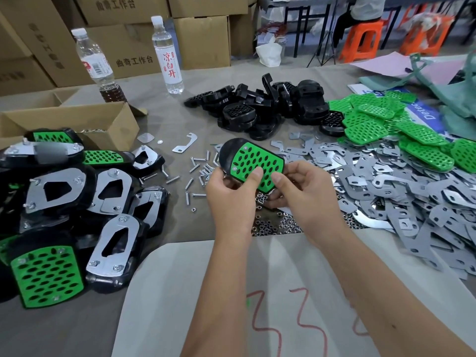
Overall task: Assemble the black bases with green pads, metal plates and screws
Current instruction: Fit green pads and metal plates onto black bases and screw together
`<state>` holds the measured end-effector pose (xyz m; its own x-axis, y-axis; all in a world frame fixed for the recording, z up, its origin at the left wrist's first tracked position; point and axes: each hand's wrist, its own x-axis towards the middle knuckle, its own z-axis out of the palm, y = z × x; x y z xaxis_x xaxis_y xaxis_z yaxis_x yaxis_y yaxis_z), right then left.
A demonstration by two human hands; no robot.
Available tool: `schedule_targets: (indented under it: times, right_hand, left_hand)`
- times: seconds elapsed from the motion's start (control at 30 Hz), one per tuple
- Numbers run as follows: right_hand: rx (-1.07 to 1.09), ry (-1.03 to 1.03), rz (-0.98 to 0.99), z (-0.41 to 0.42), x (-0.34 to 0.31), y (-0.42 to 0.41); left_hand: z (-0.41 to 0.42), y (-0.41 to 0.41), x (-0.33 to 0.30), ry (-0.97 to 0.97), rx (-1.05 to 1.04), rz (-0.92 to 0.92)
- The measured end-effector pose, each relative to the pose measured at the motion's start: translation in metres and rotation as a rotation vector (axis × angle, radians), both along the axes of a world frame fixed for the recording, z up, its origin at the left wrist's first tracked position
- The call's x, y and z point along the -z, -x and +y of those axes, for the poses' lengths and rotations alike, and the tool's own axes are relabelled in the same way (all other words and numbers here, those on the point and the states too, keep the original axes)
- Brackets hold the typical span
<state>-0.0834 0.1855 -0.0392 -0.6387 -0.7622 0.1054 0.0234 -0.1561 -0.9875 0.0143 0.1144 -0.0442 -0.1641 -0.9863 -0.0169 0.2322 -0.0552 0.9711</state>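
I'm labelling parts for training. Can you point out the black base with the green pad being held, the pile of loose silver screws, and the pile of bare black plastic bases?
Held black base with perforated green pad [253,164], head view, pad centre.
Loose silver screws [199,167], head view, pile middle.
Bare black plastic bases [270,109], head view, pile middle.

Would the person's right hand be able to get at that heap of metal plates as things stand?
Probably not right away: the right hand pinches the black base with its green pad, shared with the left hand. Otherwise the way looks free; the metal plates lie uncovered just beside it.
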Motion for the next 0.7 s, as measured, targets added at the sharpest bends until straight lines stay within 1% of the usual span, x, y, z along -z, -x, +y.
schedule_targets:
  times: [0.03,0.07,0.17,0.2,0.27,0.3,0.33,0.4,0.47,0.57,0.63,0.67,0.7]
  right_hand:
    - [0.048,-0.028,0.059,-0.001,0.001,-0.002]
    - [0.107,-0.060,0.170,-0.002,0.002,-0.003]
    - [0.251,-0.110,0.723,-0.001,0.001,-0.008]
    - [0.239,-0.101,0.872,0.000,0.000,-0.007]
    - [0.106,-0.058,1.046,0.003,-0.001,-0.004]
    - [0.023,-0.035,1.078,0.005,-0.001,-0.004]
    - [-0.047,-0.021,1.069,0.007,-0.001,-0.004]
    - [-0.090,-0.027,0.952,0.010,0.000,-0.001]
    - [0.025,-0.068,0.879,0.011,0.001,0.010]
    - [0.281,-0.251,0.880,0.015,0.000,0.041]
    - [0.351,-0.401,0.871,0.019,0.001,0.057]
    - [0.368,-0.423,0.852,0.020,0.002,0.059]
    - [0.367,-0.393,0.814,0.020,0.002,0.057]
  left_hand:
    - [0.001,0.000,0.000,-0.006,0.004,-0.014]
    - [0.003,0.001,-0.001,-0.029,0.024,-0.006]
    - [0.007,0.004,-0.009,-0.183,0.146,0.142]
    - [0.007,0.004,-0.011,-0.224,0.169,0.175]
    - [0.005,0.003,-0.014,-0.285,0.166,0.192]
    - [0.005,0.001,-0.014,-0.311,0.153,0.188]
    - [0.004,0.000,-0.014,-0.333,0.139,0.187]
    - [0.002,-0.003,-0.016,-0.368,0.116,0.235]
    - [-0.002,-0.005,-0.018,-0.406,0.102,0.334]
    - [-0.009,-0.009,-0.016,-0.500,0.105,0.430]
    - [-0.011,-0.011,-0.015,-0.543,0.127,0.476]
    - [-0.011,-0.012,-0.014,-0.552,0.130,0.481]
    - [-0.011,-0.011,-0.013,-0.553,0.127,0.487]
